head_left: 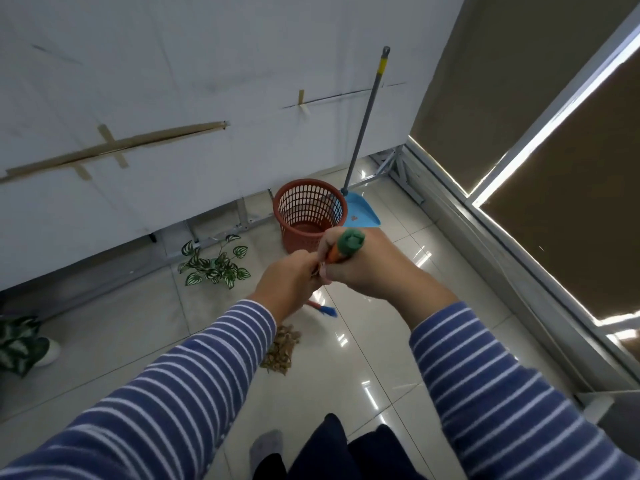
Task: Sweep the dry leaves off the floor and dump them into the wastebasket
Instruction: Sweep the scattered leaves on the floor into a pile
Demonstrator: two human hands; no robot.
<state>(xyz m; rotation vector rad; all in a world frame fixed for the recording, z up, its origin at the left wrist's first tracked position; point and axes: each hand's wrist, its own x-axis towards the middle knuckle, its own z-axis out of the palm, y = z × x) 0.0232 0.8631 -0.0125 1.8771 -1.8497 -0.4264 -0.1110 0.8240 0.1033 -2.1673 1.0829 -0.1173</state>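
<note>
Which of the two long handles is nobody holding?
The grey dustpan handle with the yellow band, standing right of the wastebasket. The orange, green-capped broom handle is gripped by the left hand and right hand.

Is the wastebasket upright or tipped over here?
Upright. The wastebasket stands on its base with its open rim facing up, right beside the dustpan.

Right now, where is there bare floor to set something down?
Bare tiles lie between the dry leaves and the window frame, and between them and the potted plant. Crowded by the wall: wastebasket, dustpan, green sprig.
</note>
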